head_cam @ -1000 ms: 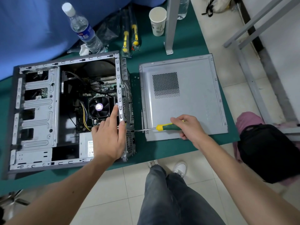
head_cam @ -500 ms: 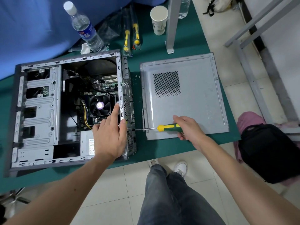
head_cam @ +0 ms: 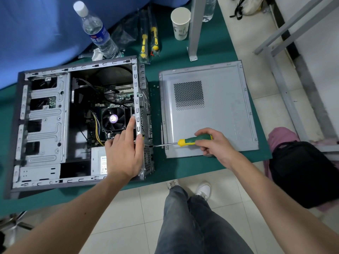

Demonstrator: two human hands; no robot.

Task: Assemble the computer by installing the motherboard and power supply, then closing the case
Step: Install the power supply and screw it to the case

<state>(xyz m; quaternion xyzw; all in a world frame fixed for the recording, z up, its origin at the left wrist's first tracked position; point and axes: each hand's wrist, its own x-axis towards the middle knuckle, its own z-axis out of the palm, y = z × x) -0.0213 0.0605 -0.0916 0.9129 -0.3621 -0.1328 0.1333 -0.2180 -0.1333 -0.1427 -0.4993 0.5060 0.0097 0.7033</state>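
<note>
On the green mat [head_cam: 207, 52] the case [head_cam: 44, 114] lies on its side, open face up, with the board [head_cam: 121, 96] already seated inside, its fan [head_cam: 113, 119] showing, and the supply [head_cam: 99, 162] in the near corner. We judge the supply dense and heavy for its size, a stiff steel box best held by its flat walls; the board is brittle and should be touched only at its edges. The case is rigid sheet metal with thin rims that may be sharp.

Our left hand [head_cam: 124, 153] rests flat on the rear rim, fingers straight, steadying the frame without gripping it. Our right hand [head_cam: 214, 143] is clamped round the handle of the screwdriver [head_cam: 185, 142], whose tip meets the rear wall level with the supply, so we take this as fastening the supply.

Just right of the case, apart from it, lies the panel [head_cam: 222, 110], inner face up. It looks light and springy; we would lift it by two opposite edges.

Behind stand a bottle [head_cam: 97, 32], a cup [head_cam: 180, 22] and two bagged drivers [head_cam: 149, 41].
</note>
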